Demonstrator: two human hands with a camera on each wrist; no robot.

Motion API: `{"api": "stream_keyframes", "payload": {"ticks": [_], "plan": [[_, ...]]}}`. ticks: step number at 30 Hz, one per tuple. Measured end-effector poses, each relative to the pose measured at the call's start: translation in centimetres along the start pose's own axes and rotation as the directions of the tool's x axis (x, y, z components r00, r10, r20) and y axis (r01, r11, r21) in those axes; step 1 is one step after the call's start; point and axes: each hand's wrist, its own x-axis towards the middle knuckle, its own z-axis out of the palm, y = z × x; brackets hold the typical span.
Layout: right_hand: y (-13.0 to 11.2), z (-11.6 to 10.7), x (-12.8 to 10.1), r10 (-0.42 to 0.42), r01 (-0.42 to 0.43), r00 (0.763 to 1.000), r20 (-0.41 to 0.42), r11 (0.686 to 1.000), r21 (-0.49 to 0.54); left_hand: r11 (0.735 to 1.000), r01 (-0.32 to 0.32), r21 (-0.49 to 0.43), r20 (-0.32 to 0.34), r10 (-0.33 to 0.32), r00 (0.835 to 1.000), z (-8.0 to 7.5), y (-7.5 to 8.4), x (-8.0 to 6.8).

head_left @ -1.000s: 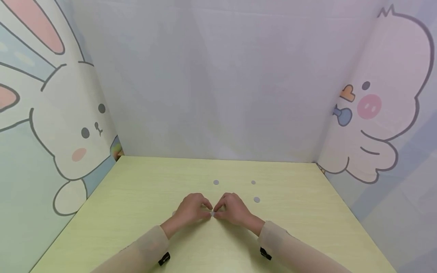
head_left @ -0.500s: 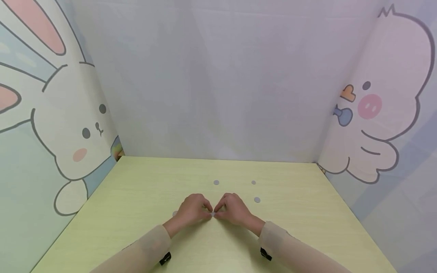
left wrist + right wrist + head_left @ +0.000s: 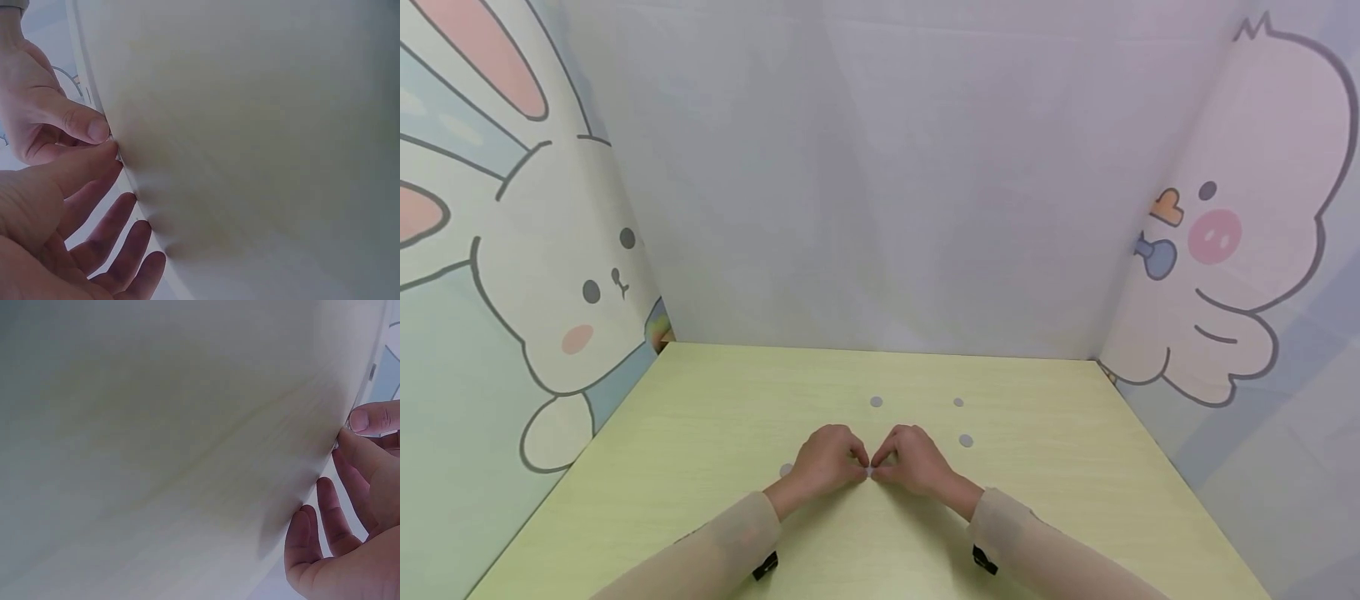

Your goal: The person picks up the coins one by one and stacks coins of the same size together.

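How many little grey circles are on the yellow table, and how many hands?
Loose grey discs on the table: 4, at and.
Tiny pale piece pinched between the two hands: 1.
Hands: 2, left hand and right hand.
Total: 7.

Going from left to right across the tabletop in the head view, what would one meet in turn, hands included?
Grey disc by the left wrist → left hand → small disc pinched between both hands → right hand → grey disc to the right.
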Motion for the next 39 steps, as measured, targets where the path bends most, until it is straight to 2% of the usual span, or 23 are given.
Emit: {"api": "stream_keyframes", "payload": {"ticks": [29, 39], "plan": [[-0.2, -0.2, -0.1, -0.022, 0.022, 1.000, -0.004, 1.000, -0.002, 0.999, 0.008, 0.036, -0.020, -0.008, 1.000, 0.2, -0.1, 0.3], [0.7, -1.0, -0.4, -0.028, 0.028, 0.999, 0.022, 1.000, 0.001, 0.999, 0.007, 0.040, -0.014, -0.006, 1.000, 0.3, -0.2, 0.5]]}}
